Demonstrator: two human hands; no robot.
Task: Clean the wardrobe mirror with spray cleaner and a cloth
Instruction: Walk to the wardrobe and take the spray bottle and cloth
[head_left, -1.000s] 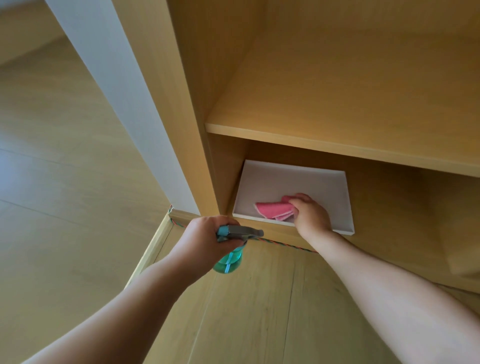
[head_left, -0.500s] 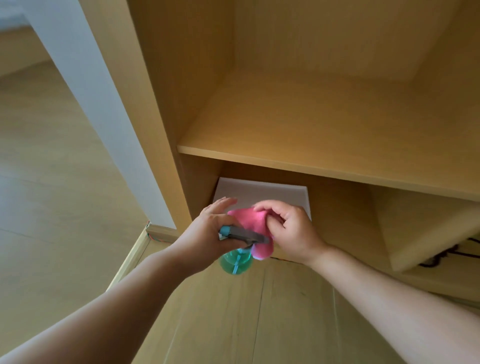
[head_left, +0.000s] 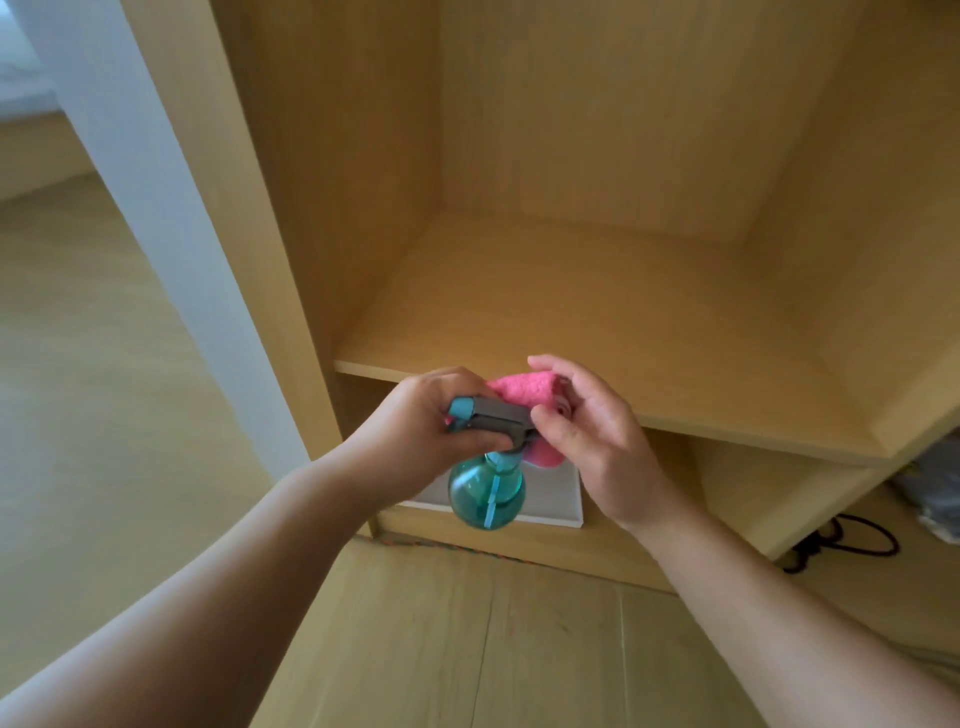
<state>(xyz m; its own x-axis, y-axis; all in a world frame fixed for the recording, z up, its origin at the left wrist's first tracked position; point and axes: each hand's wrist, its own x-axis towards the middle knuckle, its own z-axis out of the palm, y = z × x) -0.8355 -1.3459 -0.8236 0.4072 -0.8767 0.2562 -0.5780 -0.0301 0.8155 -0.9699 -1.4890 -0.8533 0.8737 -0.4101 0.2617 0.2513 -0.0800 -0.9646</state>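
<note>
Wooden wardrobe shelf (light-toned), white tray in the compartment beneath, black cable low at right.

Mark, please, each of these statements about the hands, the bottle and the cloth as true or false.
1. The left hand grips the spray bottle by its head. True.
2. The pink cloth lies in the white tray. False: the right hand holds the cloth up beside the bottle's nozzle, above the tray.
3. The bottle's body is teal and see-through. True.
4. The white tray stands on top of the shelf. False: it sits in the compartment beneath that shelf.
</note>
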